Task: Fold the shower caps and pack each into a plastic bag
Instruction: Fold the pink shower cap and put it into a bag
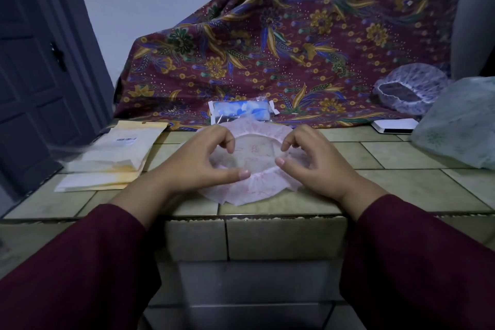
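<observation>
A pink patterned shower cap (pixel 255 154) lies spread out, opening up, on the tiled counter in front of me. My left hand (pixel 203 161) pinches its left rim with curled fingers and thumb. My right hand (pixel 313 161) pinches the right rim the same way. Behind the cap lies a blue shower cap packed in a clear plastic bag (pixel 241 112). A purple-dotted shower cap (pixel 409 88) sits open at the far right on the patterned cloth.
A stack of flat yellow-and-white packets (pixel 115 158) lies at the left. A large pale plastic bag (pixel 460 123) bulges at the right, next to a white flat object (pixel 393 126). A maroon floral cloth (pixel 281 43) drapes behind. The counter's front edge (pixel 241 215) runs below my wrists.
</observation>
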